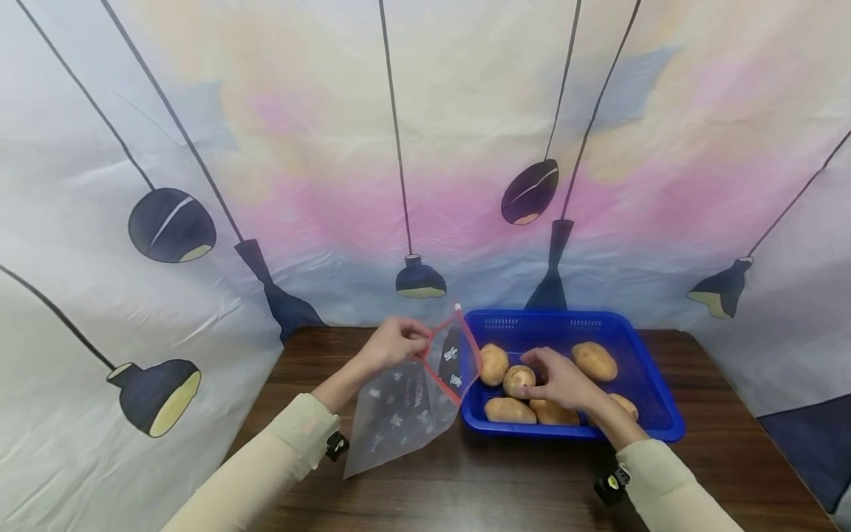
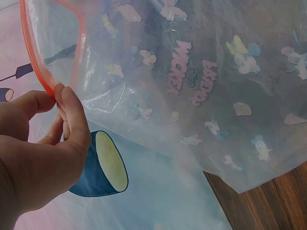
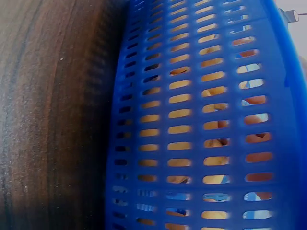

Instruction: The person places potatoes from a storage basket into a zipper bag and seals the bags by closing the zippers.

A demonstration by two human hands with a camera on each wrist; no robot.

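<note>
My left hand (image 1: 399, 343) pinches the red-edged rim of a clear zip bag (image 1: 399, 406) between thumb and fingers. In the left wrist view the bag (image 2: 192, 129) shows small cartoon prints and pink lettering, and its mouth gapes at the red zip strip (image 2: 36, 62). Inside the blue basket (image 1: 651, 384), my right hand (image 1: 561, 378) has thumb and fingertips around a small round potato (image 1: 517, 382). Several other potatoes lie about it, among them an oval potato (image 1: 595, 361) at the back right. The basket's slotted wall (image 3: 192, 139) hides most of the right hand in the right wrist view.
A dark wooden table (image 1: 505, 480) bears the basket, whose left edge is right by the bag's mouth. Behind the table hangs a cloth backdrop (image 1: 332, 148) printed with lamps. At the right edge is a dark blue shape (image 1: 811, 443).
</note>
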